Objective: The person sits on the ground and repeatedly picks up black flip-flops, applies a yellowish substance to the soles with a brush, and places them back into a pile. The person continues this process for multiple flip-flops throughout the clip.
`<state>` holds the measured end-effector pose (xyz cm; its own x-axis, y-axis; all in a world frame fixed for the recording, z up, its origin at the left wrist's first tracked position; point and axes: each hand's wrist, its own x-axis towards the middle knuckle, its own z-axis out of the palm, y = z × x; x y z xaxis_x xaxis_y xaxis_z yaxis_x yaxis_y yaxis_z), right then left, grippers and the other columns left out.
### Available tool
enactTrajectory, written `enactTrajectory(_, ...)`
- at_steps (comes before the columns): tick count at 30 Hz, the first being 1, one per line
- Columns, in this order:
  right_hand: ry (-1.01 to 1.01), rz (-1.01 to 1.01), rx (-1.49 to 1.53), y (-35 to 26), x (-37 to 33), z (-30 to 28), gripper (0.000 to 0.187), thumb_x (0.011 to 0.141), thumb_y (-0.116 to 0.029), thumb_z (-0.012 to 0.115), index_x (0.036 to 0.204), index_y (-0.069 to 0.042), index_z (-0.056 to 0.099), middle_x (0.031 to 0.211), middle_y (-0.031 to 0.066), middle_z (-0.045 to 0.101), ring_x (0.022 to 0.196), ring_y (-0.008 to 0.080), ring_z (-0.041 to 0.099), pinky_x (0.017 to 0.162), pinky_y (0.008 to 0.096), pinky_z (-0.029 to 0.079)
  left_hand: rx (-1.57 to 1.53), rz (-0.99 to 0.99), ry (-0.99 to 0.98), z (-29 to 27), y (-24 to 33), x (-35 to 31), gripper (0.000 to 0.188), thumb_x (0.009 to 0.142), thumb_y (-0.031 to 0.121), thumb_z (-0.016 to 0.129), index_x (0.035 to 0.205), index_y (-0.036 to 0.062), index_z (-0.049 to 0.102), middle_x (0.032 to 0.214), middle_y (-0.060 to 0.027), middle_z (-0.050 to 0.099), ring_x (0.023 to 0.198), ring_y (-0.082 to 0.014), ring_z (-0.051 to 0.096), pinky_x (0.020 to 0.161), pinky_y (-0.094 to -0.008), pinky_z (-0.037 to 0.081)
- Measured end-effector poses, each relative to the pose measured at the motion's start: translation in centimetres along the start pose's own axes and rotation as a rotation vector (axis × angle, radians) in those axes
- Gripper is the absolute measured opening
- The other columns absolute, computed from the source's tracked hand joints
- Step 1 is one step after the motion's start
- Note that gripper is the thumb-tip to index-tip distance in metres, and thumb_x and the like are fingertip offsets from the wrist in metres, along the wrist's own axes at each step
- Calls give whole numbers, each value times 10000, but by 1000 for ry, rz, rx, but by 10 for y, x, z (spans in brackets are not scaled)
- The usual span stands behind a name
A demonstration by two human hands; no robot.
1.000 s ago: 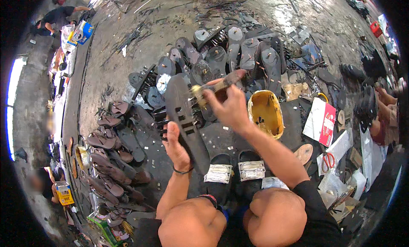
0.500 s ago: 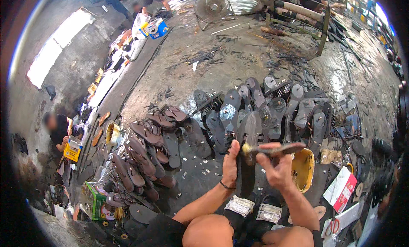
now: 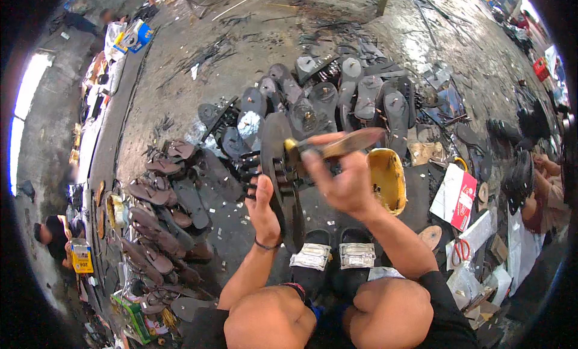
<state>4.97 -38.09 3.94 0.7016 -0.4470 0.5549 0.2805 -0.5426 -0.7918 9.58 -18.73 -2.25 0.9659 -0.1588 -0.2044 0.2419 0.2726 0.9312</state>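
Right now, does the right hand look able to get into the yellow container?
Probably yes: the yellow container stands close beside the right hand, and nothing seems to cover its open top, though the hand holds a brush-like tool.

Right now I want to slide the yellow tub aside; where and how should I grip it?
Probably pinch the right rim of the yellow tub, coming from the right: the open top leaves that edge exposed, while the right hand crowds its left.
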Motion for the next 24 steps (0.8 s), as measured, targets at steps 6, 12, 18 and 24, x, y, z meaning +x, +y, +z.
enactTrajectory(6, 39, 252, 167, 7, -2, -9, 204, 933, -129, 711, 1095, -19, 657, 830, 73, 699, 708, 116, 632, 669, 288, 513, -40, 256, -31, -9, -10, -7, 312, 982, 187, 658, 1235, 8, 621, 1093, 14, 614, 978, -87, 571, 933, -245, 444)
enactTrajectory(12, 46, 379, 263, 20, -21, 11, 216, 928, -118, 713, 1099, -7, 641, 890, 35, 709, 779, 111, 646, 716, 287, 524, -183, 127, 118, 5, 11, -10, 327, 1006, 353, 607, 1160, 67, 636, 1082, 1, 641, 961, -114, 612, 881, -292, 505)
enactTrajectory(18, 17, 465, 194, 34, -26, 2, 233, 942, -120, 702, 1141, -18, 636, 917, 48, 703, 801, 93, 647, 708, 240, 514, -469, -189, -231, 48, 55, -21, 531, 1012, 484, 548, 1288, 33, 605, 1160, -83, 677, 995, -197, 662, 853, -363, 560)
enactTrajectory(24, -127, 298, 345, -12, 5, -1, 231, 895, -125, 756, 1092, -20, 694, 931, 99, 723, 854, 162, 684, 753, 323, 528, -458, -246, -146, 43, 21, -18, 581, 1008, 544, 517, 1263, 31, 615, 1143, -88, 692, 950, -203, 679, 851, -346, 561)
